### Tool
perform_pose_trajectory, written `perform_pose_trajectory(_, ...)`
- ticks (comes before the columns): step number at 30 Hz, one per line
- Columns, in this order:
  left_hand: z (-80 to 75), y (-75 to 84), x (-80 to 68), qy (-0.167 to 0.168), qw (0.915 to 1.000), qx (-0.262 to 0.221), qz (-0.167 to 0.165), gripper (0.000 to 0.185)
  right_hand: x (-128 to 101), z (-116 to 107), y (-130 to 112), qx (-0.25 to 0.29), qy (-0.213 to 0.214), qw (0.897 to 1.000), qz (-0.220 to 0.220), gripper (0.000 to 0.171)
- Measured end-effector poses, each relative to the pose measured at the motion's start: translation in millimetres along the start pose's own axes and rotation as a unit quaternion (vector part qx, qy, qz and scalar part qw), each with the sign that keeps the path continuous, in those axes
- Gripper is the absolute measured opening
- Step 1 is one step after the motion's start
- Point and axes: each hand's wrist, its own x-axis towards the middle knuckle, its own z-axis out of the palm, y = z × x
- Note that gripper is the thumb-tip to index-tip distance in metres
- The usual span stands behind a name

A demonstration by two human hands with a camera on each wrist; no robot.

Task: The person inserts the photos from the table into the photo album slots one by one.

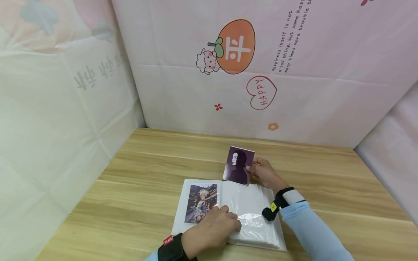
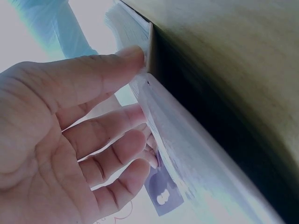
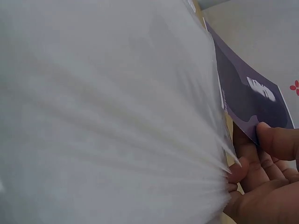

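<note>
Pink cartoon-printed sheets wall in a pale wooden bench [image 1: 137, 170], where an open photo album [image 1: 228, 214] lies near the front edge. Its left page already shows a sleeved picture [image 1: 200, 203]; the right page looks empty. The left hand [image 1: 212, 228] rests across the spine, fingers [image 2: 117, 140] nearly straight against the clear pocket. The right hand [image 1: 264, 174] pinches a purple portrait photo [image 1: 239, 165] by its edge, upright just above the right page. Judging by this, the loading step is in hand; sliding it in calls for the pocket mouth held open.
</note>
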Motion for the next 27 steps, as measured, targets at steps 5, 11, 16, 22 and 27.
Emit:
perform_pose_trajectory(5,0.9,0.4,0.0,-0.002,1.0,-0.001,-0.002,0.032,0,2,0,0.013,0.006,1.0,-0.001,0.019)
perform_pose_trajectory(11,2.7,0.4,0.5,0.005,1.0,0.008,0.0,0.032,3,9,-3,0.062,0.013,0.998,-0.008,0.02)
perform_pose_trajectory(16,2.7,0.2,0.7,0.009,0.9999,0.009,0.001,0.03,4,16,-6,0.077,0.007,0.997,-0.005,0.021)
perform_pose_trajectory(22,2.1,0.5,0.8,0.012,0.9999,0.009,0.003,0.031,5,20,-6,0.071,0.007,0.997,0.007,0.02)
perform_pose_trajectory(27,1.6,0.9,1.3,0.011,0.9998,0.016,0.003,0.032,5,21,-7,0.069,0.006,0.998,0.009,0.02)
